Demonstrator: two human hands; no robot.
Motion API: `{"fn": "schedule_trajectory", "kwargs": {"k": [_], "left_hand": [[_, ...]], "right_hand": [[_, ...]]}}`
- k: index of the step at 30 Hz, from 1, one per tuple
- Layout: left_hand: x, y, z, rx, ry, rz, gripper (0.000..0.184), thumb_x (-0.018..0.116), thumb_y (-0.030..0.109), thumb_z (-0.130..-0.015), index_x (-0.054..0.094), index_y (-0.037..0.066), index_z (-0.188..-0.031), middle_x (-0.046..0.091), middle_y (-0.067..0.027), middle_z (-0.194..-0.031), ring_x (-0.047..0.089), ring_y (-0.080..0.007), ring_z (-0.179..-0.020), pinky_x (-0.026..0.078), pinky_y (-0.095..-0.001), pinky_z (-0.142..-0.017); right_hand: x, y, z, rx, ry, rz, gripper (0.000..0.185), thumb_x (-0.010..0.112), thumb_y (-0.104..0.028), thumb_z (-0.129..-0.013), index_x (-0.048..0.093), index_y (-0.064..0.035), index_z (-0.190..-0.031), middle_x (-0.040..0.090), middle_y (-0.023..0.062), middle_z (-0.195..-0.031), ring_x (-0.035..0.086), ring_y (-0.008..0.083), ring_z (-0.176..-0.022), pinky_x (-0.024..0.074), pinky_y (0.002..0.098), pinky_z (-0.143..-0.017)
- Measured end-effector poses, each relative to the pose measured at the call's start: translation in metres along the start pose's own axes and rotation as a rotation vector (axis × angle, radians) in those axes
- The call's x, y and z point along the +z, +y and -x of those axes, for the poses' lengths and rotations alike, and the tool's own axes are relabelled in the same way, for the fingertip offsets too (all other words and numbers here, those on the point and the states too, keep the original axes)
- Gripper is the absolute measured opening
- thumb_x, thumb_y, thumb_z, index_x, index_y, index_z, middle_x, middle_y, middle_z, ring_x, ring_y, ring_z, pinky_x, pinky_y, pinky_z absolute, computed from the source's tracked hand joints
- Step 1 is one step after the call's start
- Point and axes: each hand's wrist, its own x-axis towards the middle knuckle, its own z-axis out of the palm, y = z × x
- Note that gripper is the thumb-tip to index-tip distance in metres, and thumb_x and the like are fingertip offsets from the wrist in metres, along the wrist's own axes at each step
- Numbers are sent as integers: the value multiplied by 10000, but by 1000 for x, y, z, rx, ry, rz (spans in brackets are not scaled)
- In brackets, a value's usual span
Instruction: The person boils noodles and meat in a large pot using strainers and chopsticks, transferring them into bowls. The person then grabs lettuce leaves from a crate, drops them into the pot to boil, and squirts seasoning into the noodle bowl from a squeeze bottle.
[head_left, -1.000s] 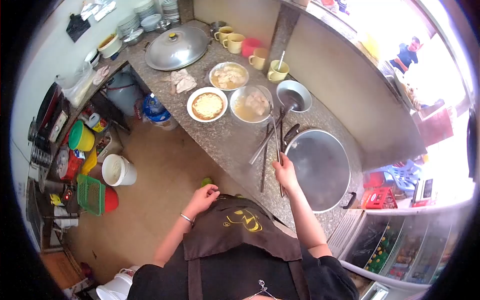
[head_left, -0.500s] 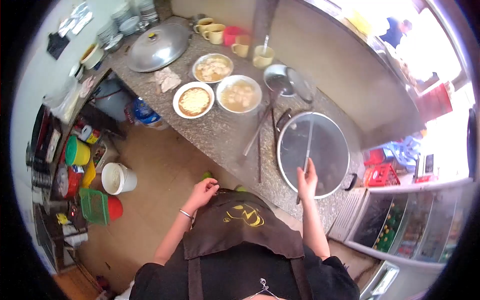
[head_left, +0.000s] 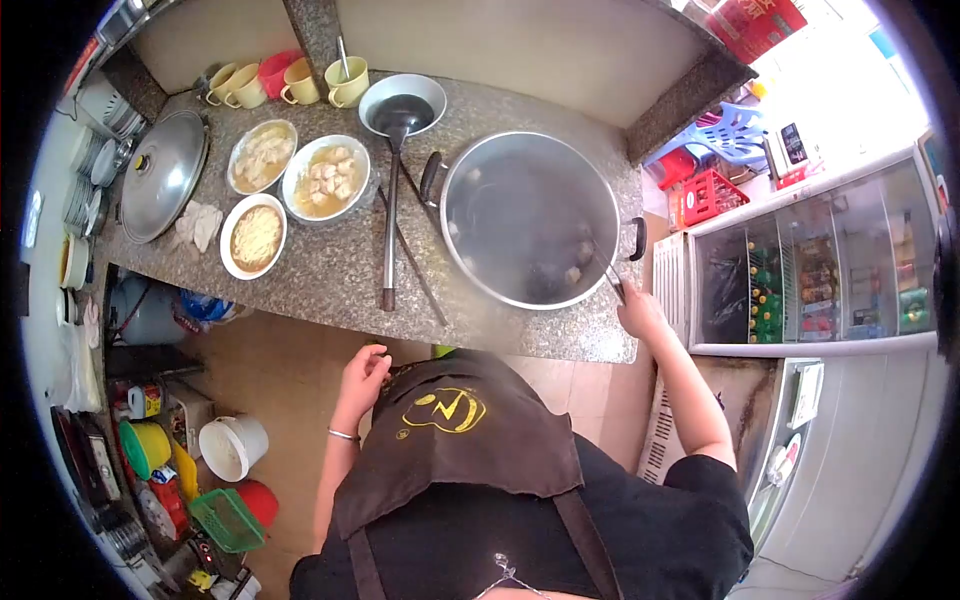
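Note:
My right hand [head_left: 643,312] is closed around the dark handle of a long thin metal utensil [head_left: 611,276]. Its far end reaches over the right side of a big metal pot [head_left: 530,215] and cannot be made out clearly. Steam hangs over dark liquid, with a few pale lumps near the pot's wall. My left hand [head_left: 362,383] hovers by the apron [head_left: 470,440], fingers loosely bent and nothing visible in it. To the pot's left, a long-handled ladle [head_left: 392,220] rests with its bowl in a small metal basin [head_left: 425,92]. A thin dark stick [head_left: 420,265] lies alongside.
Two bowls of pale pieces in broth [head_left: 325,180] and a bowl of noodles [head_left: 258,238] sit on the granite counter [head_left: 330,290]. Behind are several mugs [head_left: 245,88]; left, a large lid [head_left: 163,175] and a cloth [head_left: 199,226]. A glass-door fridge [head_left: 810,275] stands right.
My view has shifted to the right. My right hand has moved from over the pot's front to its right rim, lowering the utensil toward the liquid. My left hand stays near the apron.

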Motion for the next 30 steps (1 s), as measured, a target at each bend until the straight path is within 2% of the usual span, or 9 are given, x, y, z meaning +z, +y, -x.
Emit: {"fn": "schedule_trajectory", "kwargs": {"k": [3, 4, 5, 7, 15, 19, 22, 25, 30], "left_hand": [[0, -9, -1, 0, 42, 15, 254, 597, 175, -870, 554, 27, -1072, 591, -43, -794, 587, -106, -679, 481, -242, -609], [-1, -11, 1, -8, 65, 15, 250, 597, 174, -871, 554, 31, -1071, 588, -39, -789, 587, -105, -677, 477, -239, -602], [0, -12, 4, -9, 68, 14, 250, 597, 174, -871, 554, 31, -1071, 588, -39, -789, 587, -105, -677, 477, -239, -602], [0, -14, 12, -57, 102, 10, 236, 599, 169, -869, 560, 40, -1062, 589, -35, -787, 586, -100, -676, 469, -234, -592], [3, -9, 20, -75, 94, 35, 243, 607, 170, -864, 563, 39, -1063, 604, -46, -814, 588, -104, -681, 476, -240, -603], [5, -6, 16, -33, 100, 33, 256, 612, 175, -860, 564, 35, -1068, 612, -49, -815, 599, -113, -688, 483, -247, -604], [2, 0, 16, -11, 130, -33, 259, 615, 178, -856, 565, 30, -1063, 615, -53, -808, 603, -114, -684, 484, -248, -597], [-1, 11, 23, 12, 127, -96, 262, 616, 179, -854, 565, 27, -1061, 620, -63, -812, 602, -114, -673, 484, -248, -599], [4, 16, 35, -18, 167, -90, 259, 618, 171, -853, 565, 17, -1054, 621, -61, -813, 600, -111, -680, 486, -245, -605]], "right_hand": [[-24, 0, 12, -85, -261, -195, 406, 558, -224, -796, 478, 10, -1118, 615, 232, -782, 634, 369, -719, 503, 438, -675], [-63, -32, 25, 134, -513, -413, 280, 520, -187, -825, 499, 18, -1015, 610, 194, -814, 635, 288, -708, 525, 403, -615], [-58, -29, 24, 131, -514, -414, 280, 520, -187, -825, 499, 18, -1015, 610, 194, -814, 635, 288, -708, 525, 403, -615], [-44, -24, 26, 293, -713, -950, 220, 507, -186, -860, 498, 4, -972, 574, 116, -751, 590, 197, -580, 503, 340, -495], [-6, -93, 1, 389, -890, -1751, 160, 488, -196, -905, 479, -37, -917, 519, 44, -726, 510, 93, -548, 458, 202, -428], [26, -112, -43, 449, -814, -2062, 143, 547, -123, -858, 473, -1, -870, 512, 94, -756, 533, 158, -615, 472, 234, -465], [40, -113, -82, 444, -1071, -2526, 116, 533, -85, -842, 485, 9, -794, 513, 111, -759, 543, 180, -652, 511, 242, -533], [38, -117, -101, 402, -971, -2809, 123, 520, -94, -852, 492, 17, -807, 514, 117, -757, 546, 205, -655, 514, 249, -529], [30, -116, -117, 339, -811, -2642, 127, 519, -127, -859, 530, -13, -803, 534, 105, -691, 552, 228, -601, 475, 276, -487]]}}
